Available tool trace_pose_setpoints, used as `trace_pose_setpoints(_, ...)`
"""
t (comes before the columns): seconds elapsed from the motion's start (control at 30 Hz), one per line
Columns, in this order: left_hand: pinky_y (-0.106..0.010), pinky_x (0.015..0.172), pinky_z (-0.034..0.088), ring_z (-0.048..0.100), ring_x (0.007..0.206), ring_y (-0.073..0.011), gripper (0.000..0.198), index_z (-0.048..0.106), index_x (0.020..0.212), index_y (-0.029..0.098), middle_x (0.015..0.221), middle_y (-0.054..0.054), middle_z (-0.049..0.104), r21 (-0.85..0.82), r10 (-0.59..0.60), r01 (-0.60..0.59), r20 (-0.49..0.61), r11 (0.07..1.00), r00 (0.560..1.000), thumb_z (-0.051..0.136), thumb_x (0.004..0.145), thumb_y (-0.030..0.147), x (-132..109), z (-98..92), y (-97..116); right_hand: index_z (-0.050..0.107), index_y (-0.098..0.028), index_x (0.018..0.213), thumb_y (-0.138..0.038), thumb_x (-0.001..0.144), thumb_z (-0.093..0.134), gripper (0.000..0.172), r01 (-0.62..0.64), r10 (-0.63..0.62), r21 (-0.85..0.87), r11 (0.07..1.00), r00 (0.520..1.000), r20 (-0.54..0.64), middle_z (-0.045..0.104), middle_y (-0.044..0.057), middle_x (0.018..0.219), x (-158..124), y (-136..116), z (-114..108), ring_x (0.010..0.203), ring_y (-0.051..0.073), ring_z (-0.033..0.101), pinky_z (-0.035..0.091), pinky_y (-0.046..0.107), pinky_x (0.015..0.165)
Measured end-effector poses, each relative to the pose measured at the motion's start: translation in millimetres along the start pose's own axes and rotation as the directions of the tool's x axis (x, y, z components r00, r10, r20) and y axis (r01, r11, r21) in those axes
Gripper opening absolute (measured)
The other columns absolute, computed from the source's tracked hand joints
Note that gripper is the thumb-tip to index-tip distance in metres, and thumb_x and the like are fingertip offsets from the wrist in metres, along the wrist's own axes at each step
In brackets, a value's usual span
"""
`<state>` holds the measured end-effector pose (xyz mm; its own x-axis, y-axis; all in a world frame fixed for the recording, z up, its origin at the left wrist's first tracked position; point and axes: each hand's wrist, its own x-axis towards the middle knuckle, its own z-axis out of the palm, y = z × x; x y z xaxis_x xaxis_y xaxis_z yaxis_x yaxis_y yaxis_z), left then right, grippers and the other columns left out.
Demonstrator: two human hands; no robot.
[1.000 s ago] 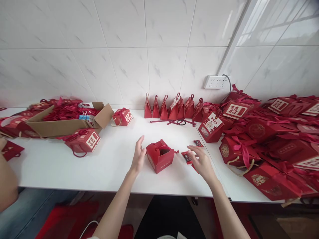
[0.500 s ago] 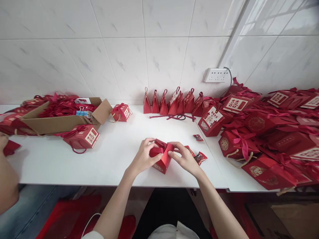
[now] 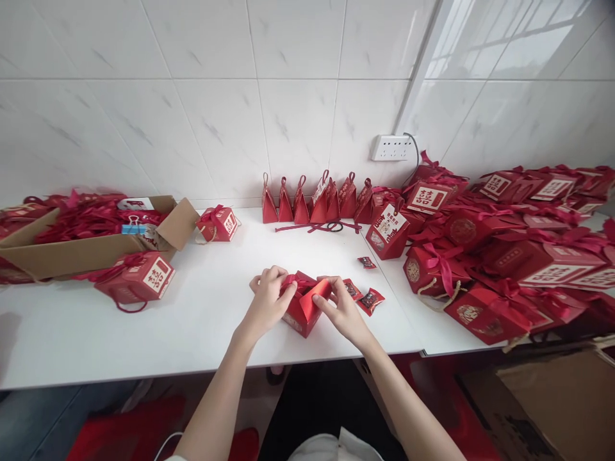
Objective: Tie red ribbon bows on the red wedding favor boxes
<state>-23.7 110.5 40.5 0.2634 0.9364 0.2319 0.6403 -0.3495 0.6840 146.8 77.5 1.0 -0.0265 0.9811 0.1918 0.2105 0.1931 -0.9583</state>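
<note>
Near the front edge of the worktop (image 3: 192,326), the fingers of the left hand (image 3: 266,302) and right hand (image 3: 344,312) pinch the top flaps of a red gift box (image 3: 302,317) (wrapped sweets (image 3: 369,299) lie just beside it). It is probably light, easily creased card, best held at the flap edges.

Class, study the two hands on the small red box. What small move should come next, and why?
Probably close the small red box by folding its raised flaps inward: the left hand and right hand each pinch a flap, and the top looks open.
</note>
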Motion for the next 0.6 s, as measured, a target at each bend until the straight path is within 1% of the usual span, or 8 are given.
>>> trace_pose_setpoints(0.1,-0.052,0.098,0.024,0.052,0.093,-0.0221,0.026,0.053,0.074,0.022,0.089,-0.001,0.056,0.013,-0.018,0.018,0.021,1.0,1.0,0.036,0.089,0.035,2,-1.0,1,0.045,-0.02,0.1,-0.039,0.083,0.054,0.027,0.013,-0.015,-0.062,0.998,0.999,-0.043,0.057,0.008,0.108,-1,-2,-2,0.098,0.02,0.057,0.047,0.039,0.088)
trace_pose_setpoints(0.17,-0.053,0.099,0.023,0.053,0.092,-0.0221,0.026,0.052,0.075,0.022,0.087,-0.001,0.057,-0.05,-0.051,0.051,0.012,0.997,0.999,0.035,0.089,0.035,7,2.8,0,0.044,-0.02,0.097,-0.04,0.083,0.054,0.026,0.03,-0.042,-0.135,0.99,0.995,-0.089,0.057,0.009,0.105,-1,-2,-2,0.098,0.02,0.056,0.047,0.039,0.088)
trace_pose_setpoints(0.27,-0.05,0.1,0.026,0.054,0.095,-0.022,0.024,0.052,0.078,0.022,0.09,-0.002,0.058,-0.162,-0.059,0.06,0.009,0.985,0.998,0.035,0.089,0.035,17,14.0,0,0.044,-0.02,0.091,-0.043,0.082,0.054,0.027,0.047,-0.098,-0.293,0.955,0.982,-0.164,0.056,0.008,0.093,-1,-3,2,0.088,0.022,0.055,0.048,0.04,0.08)
trace_pose_setpoints(0.37,-0.043,0.101,0.032,0.054,0.105,-0.0209,0.019,0.054,0.089,0.024,0.103,-0.003,0.06,-0.224,-0.01,0.019,0.039,0.974,0.999,0.038,0.088,0.034,26,26.0,1,0.044,-0.019,0.088,-0.048,0.082,0.053,0.031,0.046,-0.159,-0.447,0.893,0.963,-0.219,0.055,0.008,0.086,1,-3,2,0.079,0.023,0.055,0.048,0.042,0.072)
trace_pose_setpoints(0.43,-0.044,0.105,0.029,0.047,0.118,-0.023,0.019,0.054,0.096,0.024,0.119,-0.006,0.055,-0.241,0.026,-0.02,0.02,0.97,0.999,0.043,0.086,0.036,27,31.0,-1,0.046,-0.018,0.094,-0.051,0.083,0.05,0.035,0.058,-0.199,-0.514,0.856,0.954,-0.224,0.056,0.011,0.091,3,0,-4,0.082,0.025,0.056,0.048,0.044,0.074)
trace_pose_setpoints(0.5,-0.05,0.108,0.022,0.035,0.131,-0.0272,0.031,0.05,0.11,0.025,0.136,-0.008,0.043,-0.266,0.057,-0.063,-0.031,0.962,0.998,0.047,0.084,0.042,24,33.0,-7,0.047,-0.017,0.107,-0.053,0.085,0.048,0.042,0.063,-0.237,-0.563,0.824,0.941,-0.242,0.056,0.014,0.103,2,10,-18,0.095,0.028,0.056,0.047,0.047,0.081)
trace_pose_setpoints(0.53,-0.053,0.109,0.019,0.028,0.135,-0.0292,0.042,0.045,0.119,0.026,0.142,-0.009,0.034,-0.292,0.072,-0.086,-0.06,0.953,0.996,0.049,0.083,0.046,21,33.1,-11,0.046,-0.017,0.113,-0.053,0.085,0.047,0.045,0.046,-0.246,-0.595,0.803,0.934,-0.259,0.054,0.016,0.111,1,17,-26,0.103,0.03,0.054,0.045,0.049,0.085)
trace_pose_setpoints(0.6,-0.055,0.11,0.016,0.016,0.139,-0.0319,0.067,0.028,0.134,0.027,0.15,-0.01,0.018,-0.358,0.095,-0.118,-0.081,0.926,0.992,0.053,0.078,0.054,13,33.5,-21,0.045,-0.017,0.122,-0.053,0.086,0.046,0.051,-0.045,-0.223,-0.685,0.727,0.928,-0.297,0.047,0.02,0.125,-4,36,-41,0.119,0.035,0.045,0.041,0.053,0.09)
